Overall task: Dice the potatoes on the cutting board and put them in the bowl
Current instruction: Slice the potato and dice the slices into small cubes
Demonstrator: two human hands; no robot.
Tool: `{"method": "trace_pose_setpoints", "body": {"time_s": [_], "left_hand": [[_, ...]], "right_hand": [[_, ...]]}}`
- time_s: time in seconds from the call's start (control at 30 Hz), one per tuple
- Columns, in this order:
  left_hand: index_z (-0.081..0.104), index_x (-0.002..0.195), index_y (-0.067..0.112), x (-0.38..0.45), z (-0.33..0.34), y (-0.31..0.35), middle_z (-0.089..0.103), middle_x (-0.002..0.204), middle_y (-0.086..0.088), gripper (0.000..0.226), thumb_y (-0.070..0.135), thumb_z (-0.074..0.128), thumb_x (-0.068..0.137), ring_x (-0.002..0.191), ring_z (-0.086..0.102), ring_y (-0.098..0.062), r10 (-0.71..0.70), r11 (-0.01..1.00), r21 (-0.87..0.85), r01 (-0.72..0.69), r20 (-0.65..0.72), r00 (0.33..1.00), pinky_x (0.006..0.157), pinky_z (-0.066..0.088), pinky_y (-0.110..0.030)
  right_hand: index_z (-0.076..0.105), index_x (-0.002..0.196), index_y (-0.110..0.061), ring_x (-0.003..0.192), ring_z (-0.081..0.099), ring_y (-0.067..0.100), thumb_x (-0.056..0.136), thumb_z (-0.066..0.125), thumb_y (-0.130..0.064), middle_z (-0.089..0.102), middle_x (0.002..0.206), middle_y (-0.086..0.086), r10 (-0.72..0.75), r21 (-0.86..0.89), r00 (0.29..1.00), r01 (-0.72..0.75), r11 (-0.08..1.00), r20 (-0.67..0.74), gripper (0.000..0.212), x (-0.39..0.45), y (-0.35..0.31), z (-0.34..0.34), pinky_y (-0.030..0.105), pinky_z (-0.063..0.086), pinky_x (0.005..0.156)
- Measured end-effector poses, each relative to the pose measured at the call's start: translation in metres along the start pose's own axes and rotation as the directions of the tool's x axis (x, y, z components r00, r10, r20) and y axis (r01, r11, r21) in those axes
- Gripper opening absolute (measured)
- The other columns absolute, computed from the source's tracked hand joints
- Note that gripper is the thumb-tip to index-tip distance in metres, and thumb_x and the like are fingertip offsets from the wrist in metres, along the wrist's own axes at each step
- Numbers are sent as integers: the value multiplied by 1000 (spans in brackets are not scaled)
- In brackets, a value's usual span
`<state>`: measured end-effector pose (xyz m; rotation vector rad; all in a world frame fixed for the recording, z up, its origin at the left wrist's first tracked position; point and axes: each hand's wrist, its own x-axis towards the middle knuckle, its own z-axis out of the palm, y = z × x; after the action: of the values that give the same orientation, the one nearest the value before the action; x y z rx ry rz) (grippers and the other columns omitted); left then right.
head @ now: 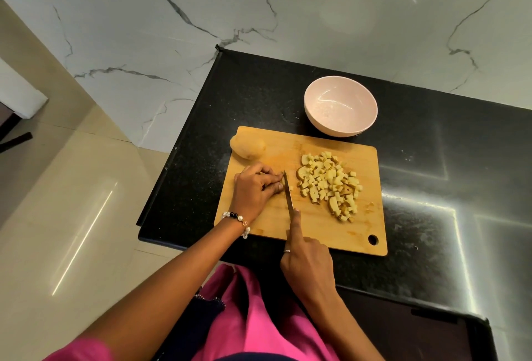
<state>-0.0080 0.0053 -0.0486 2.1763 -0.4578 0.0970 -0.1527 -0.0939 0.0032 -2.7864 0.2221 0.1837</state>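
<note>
Black speckled granite fills my view, with a marble-veined wall at the far side and pale floor tiles off to the left. On the countertop [431,159] lies a wooden cutting board [316,225], and I read it from its left edge: a whole unpeeled potato [247,146] sits at the far-left corner, untouched. Just near of it my left hand [254,187], a beaded bracelet [237,221] on its wrist, has its fingers curled down, clamping a small remnant of potato that is mostly hidden beneath them. Right against those fingertips stands the knife [288,193], blade running near-to-far, one loose cube just to its right. My right hand [308,262] grasps the handle, index finger stretched along the spine. Further right lies the heap of diced potato [331,185], spread over the middle and right of the board. Beyond the board's far edge sits the pink bowl [340,105], with nothing in it yet. I judge the dicing about half done. What matters for the next cut is that the blade lies to the right of my left fingertips, almost touching them, with very little potato left between; the right hand does the cutting, and the bowl lies far and slightly right of both hands.
</note>
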Motion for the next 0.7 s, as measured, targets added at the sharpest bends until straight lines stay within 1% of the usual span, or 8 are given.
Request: {"method": "trace_pose_setpoints", "body": {"time_s": [0.03, 0.07, 0.17, 0.27, 0.33, 0.47, 0.6, 0.7], "left_hand": [[75, 93, 15, 0, 0, 1, 63, 88, 3, 23, 27, 75, 73, 82, 59, -14, 4, 1000, 0, -4, -3, 1000, 69, 52, -44], [75, 92, 13, -1, -1, 2, 64, 88, 2, 22, 22, 77, 73, 81, 59, -15, 7, 1000, -1, -7, -9, 1000, 69, 52, -43], [75, 92, 10, -1, -2, 5, 65, 88, -1, 22, 16, 78, 71, 81, 60, -16, -3, 1000, -24, 2, -28, 1000, 70, 54, -41], [75, 92, 9, -2, -2, 6, 66, 88, -1, 23, 16, 79, 70, 81, 61, -16, -6, 1000, -25, 5, -31, 1000, 71, 54, -40], [75, 92, 9, -2, -1, 5, 65, 88, -1, 22, 16, 78, 71, 81, 61, -16, -7, 1000, -17, 6, -31, 1000, 70, 54, -42], [75, 92, 12, -2, 0, 2, 65, 89, 1, 22, 23, 75, 72, 83, 61, -17, -15, 1000, -18, 15, -13, 1000, 71, 52, -46], [75, 91, 15, -3, 1, 1, 63, 89, 4, 25, 31, 69, 73, 83, 60, -15, -19, 1000, -19, 19, -17, 1000, 69, 51, -47], [75, 91, 12, -2, -1, 3, 64, 88, 1, 22, 26, 73, 74, 82, 60, -16, -2, 1000, -5, 2, -20, 1000, 68, 52, -45]], "right_hand": [[0, 150, -15, 62, 57, 32, 93, 34, -16, 64, 76, 13, -1, 45, 999, 3, 999, -36, 66, 1, 1, -1, 32, 29, 53], [1, 151, -13, 66, 58, 33, 96, 31, -19, 64, 79, 14, 7, 43, 998, -5, 999, -58, 63, 3, 2, -1, 33, 30, 55], [-3, 151, -14, 73, 57, 32, 98, 29, -21, 63, 86, 13, 51, 4, 999, -51, 999, -8, 62, 12, -4, -6, 34, 31, 58], [-3, 151, -13, 67, 46, 29, 97, 30, -18, 62, 86, 13, 57, -55, 998, -56, 997, 26, 63, 17, -5, -11, 34, 30, 58], [-2, 151, -12, 65, 42, 29, 95, 31, -15, 61, 85, 13, 51, -69, 997, -48, 996, 50, 65, 18, -6, -16, 34, 28, 57], [-1, 151, -11, 67, 45, 30, 93, 33, -14, 62, 90, 15, 39, -103, 998, -33, 994, 53, 68, 23, -10, -18, 35, 27, 57], [1, 151, -12, 65, 40, 29, 95, 32, -16, 61, 86, 14, 54, -76, 996, -49, 996, 64, 65, 21, -10, -22, 36, 23, 53], [0, 151, -13, 65, 39, 29, 95, 32, -15, 59, 85, 14, 71, -63, 995, -66, 996, 77, 65, 18, -13, -24, 36, 21, 50]]}}
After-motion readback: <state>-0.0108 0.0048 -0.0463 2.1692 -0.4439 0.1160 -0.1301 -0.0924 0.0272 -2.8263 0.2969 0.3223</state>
